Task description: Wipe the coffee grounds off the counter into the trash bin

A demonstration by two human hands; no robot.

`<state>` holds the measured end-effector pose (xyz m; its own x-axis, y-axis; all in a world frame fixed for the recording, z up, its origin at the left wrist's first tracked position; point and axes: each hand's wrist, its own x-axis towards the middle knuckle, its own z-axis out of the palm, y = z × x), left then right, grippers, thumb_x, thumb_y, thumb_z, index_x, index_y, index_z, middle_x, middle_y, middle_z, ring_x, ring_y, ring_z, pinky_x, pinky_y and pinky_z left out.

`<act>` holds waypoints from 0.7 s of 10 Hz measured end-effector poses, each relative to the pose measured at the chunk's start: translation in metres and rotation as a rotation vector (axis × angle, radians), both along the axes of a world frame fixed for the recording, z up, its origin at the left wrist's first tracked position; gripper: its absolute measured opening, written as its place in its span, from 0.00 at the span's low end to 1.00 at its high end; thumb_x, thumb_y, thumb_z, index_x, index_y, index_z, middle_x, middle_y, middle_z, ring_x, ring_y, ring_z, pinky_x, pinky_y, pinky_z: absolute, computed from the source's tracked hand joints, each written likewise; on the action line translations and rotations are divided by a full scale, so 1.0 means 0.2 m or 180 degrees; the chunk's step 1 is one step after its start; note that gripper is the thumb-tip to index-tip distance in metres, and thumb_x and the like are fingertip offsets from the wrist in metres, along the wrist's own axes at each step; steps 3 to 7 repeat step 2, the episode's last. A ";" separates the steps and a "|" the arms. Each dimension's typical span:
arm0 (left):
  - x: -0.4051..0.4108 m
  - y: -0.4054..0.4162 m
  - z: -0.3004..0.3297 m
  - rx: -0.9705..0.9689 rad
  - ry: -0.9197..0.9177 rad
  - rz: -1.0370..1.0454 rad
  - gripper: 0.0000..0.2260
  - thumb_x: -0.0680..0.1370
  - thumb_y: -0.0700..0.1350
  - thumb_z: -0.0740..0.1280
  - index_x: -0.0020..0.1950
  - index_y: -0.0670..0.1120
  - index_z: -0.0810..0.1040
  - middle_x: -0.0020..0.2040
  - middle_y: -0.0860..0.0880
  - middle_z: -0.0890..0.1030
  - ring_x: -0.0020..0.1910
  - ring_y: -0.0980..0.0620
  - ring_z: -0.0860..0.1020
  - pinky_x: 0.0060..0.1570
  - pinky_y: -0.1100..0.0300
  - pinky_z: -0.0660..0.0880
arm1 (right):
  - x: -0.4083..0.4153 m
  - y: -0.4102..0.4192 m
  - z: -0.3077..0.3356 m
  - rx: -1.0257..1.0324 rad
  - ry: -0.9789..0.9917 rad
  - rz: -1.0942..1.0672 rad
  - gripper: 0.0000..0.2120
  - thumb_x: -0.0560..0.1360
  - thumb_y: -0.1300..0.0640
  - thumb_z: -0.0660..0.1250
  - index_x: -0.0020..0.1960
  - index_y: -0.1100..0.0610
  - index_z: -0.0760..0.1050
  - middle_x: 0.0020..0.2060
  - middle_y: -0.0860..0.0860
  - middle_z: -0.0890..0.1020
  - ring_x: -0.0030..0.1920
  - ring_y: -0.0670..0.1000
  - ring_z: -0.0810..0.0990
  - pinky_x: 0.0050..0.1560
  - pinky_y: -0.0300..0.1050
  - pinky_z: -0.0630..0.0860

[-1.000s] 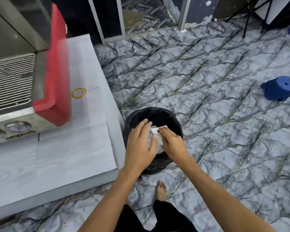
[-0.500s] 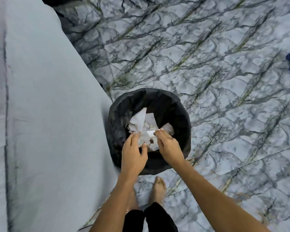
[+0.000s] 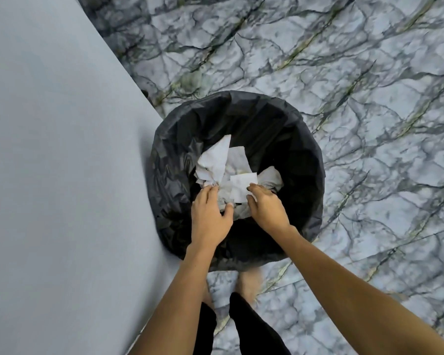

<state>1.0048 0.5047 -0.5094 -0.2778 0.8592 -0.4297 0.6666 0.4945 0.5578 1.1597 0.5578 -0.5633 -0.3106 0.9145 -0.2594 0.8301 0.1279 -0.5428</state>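
The round trash bin [image 3: 300,149], lined with a black bag, stands on the floor against the counter's edge. Crumpled white paper [image 3: 215,160] lies inside it. Both of my hands are over the bin's mouth. My right hand [image 3: 265,208] pinches a small folded white tissue [image 3: 241,187] at its right edge. My left hand [image 3: 209,216] has its fingers curled beside the tissue, fingertips touching the paper below; what it holds is unclear. No coffee grounds are visible on the light grey counter [image 3: 57,175].
Grey-veined marble floor [image 3: 356,85] surrounds the bin on the right and far side. My bare feet [image 3: 249,283] and dark trouser legs stand just below the bin. The counter's edge runs diagonally along the left.
The view has tilted down and closed in on the bin; the coffee machine has left the frame. My hands have sunk slightly into the bin's mouth with the tissue.
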 end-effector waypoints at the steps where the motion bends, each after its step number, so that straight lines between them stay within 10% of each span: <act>1: 0.00 0.00 0.03 0.0015 0.0068 0.0000 0.26 0.79 0.51 0.65 0.76 0.45 0.66 0.77 0.46 0.64 0.77 0.47 0.60 0.75 0.50 0.56 | 0.02 -0.01 0.08 -0.0096 -0.0075 -0.0012 0.17 0.78 0.56 0.65 0.64 0.62 0.74 0.63 0.58 0.78 0.63 0.58 0.76 0.59 0.51 0.74; 7: 0.01 -0.01 0.07 0.0048 0.0260 -0.0030 0.26 0.79 0.52 0.65 0.75 0.48 0.66 0.77 0.48 0.64 0.77 0.48 0.59 0.76 0.44 0.55 | 0.03 -0.02 0.15 -0.0097 -0.0173 0.0027 0.21 0.77 0.52 0.66 0.67 0.61 0.72 0.66 0.59 0.75 0.66 0.59 0.73 0.63 0.53 0.73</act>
